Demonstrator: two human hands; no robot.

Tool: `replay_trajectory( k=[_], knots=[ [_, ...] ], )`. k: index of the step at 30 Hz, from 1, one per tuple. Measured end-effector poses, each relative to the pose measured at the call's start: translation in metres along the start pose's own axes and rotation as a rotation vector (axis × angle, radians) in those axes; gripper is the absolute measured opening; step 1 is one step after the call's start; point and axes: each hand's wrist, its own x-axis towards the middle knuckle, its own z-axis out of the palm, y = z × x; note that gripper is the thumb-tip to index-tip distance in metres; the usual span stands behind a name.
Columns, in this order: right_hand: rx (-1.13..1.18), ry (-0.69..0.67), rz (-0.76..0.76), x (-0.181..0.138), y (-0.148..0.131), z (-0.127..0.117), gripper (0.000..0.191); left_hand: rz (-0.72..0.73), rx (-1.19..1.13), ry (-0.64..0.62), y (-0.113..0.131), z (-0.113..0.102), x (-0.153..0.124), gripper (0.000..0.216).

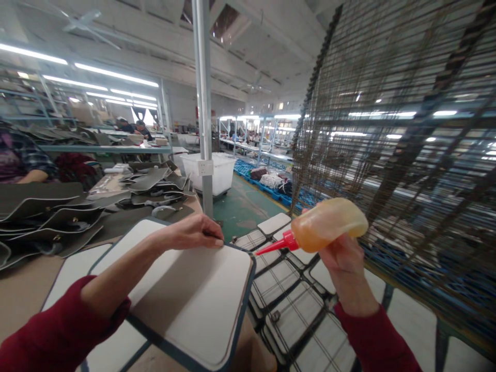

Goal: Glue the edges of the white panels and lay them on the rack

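Note:
My right hand (344, 261) is wrapped around a squeeze bottle (329, 225) of amber liquid, held tilted with its red nozzle (278, 245) pointing left and down. The nozzle tip is at the dark rim near the far right corner of a white rounded panel (209, 299). Along that panel's far edge, my left hand (197, 231) is closed, its fingers bent and pinching the edge. Another white panel (112, 338) with a dark border lies beneath, partly covered by the upper one and by my left sleeve.
Right of the table, several white panels (321, 274) lie on a wire rack (279, 310). A raised stack of wire racks (372, 113) stands behind. Dark grey sheet pieces (46, 206) are piled at left, near a seated person (23, 155). A post (204, 103) and white bin (222, 173) stand ahead.

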Motion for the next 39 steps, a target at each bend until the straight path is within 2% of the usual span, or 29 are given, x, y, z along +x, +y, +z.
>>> replay_trajectory(
  k=[5,10,20,27,39],
  knots=[
    [-0.018,-0.042,0.057,-0.002,0.005,0.002,0.066,0.019,0.045,0.049,0.003,0.000,-0.004,0.028],
    [-0.016,-0.017,0.032,-0.002,0.010,-0.001,0.060,-0.007,0.008,0.040,-0.002,0.001,-0.006,0.031],
    [0.023,-0.012,0.053,-0.007,0.017,-0.003,0.063,-0.092,-0.217,0.066,-0.034,0.007,-0.007,0.035],
    [-0.015,-0.008,0.078,-0.011,0.022,0.001,0.067,-0.148,-0.351,0.114,-0.039,0.009,-0.010,0.037],
    [-0.023,-0.077,0.155,-0.019,0.026,0.001,0.063,-0.221,-0.538,0.115,-0.045,0.010,-0.012,0.033]
  ],
)
